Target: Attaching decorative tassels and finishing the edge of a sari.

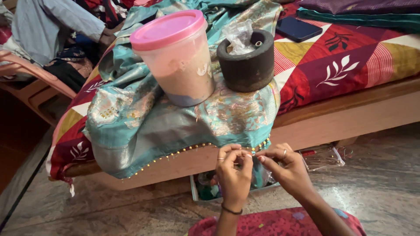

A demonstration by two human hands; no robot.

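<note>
Two hands working at the beaded hem of a teal cloth hanging over the bed's front edge.

The left hand [234,168] and right hand [284,168] are meeting just below the bed's [350,116] front edge, their fingers [245,154] pinching closed on the teal cloth's [175,126] hem, where a row of small gold beads [183,150] is running along. Near that edge, a pink-lidded plastic tub [175,57] and a dark round stone mortar [249,61] are sitting on the cloth, side by side. A dark phone [298,28] is lying toward the bed's far side.
</note>
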